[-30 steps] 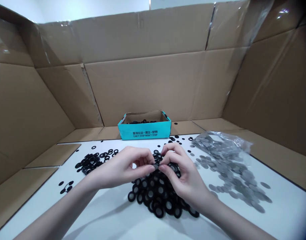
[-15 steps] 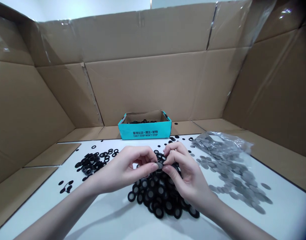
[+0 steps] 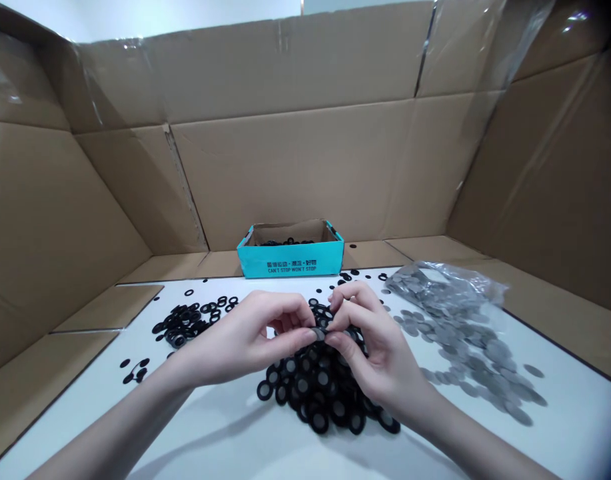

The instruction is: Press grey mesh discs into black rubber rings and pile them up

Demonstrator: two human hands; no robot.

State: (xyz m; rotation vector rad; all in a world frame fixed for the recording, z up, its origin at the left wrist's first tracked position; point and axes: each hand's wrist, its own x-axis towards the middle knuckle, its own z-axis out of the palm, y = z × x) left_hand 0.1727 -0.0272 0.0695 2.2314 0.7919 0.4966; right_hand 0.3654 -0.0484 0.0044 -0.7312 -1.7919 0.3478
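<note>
My left hand (image 3: 250,337) and my right hand (image 3: 370,347) meet above the middle of the white table. Their fingertips pinch a small grey mesh disc (image 3: 318,334) from both sides, and a black rubber ring may be with it, though the fingers partly hide this. Right under my hands lies a heap of black rubber rings (image 3: 318,393), many with grey mesh centres. My right hand's lower fingers rest against the heap's top. A smaller group of black rings (image 3: 185,323) lies to the left of my left hand.
Loose grey mesh discs (image 3: 478,357) spread across the right of the white table (image 3: 210,433), spilling from a clear plastic bag (image 3: 438,283). A teal cardboard box (image 3: 290,260) holding black rings stands at the far edge. Brown cardboard walls (image 3: 295,173) surround the table.
My fingertips have closed in around the grey disc, and both hands have shifted slightly right. The view has tilted a little, while the heap and scattered pieces stay in place.
</note>
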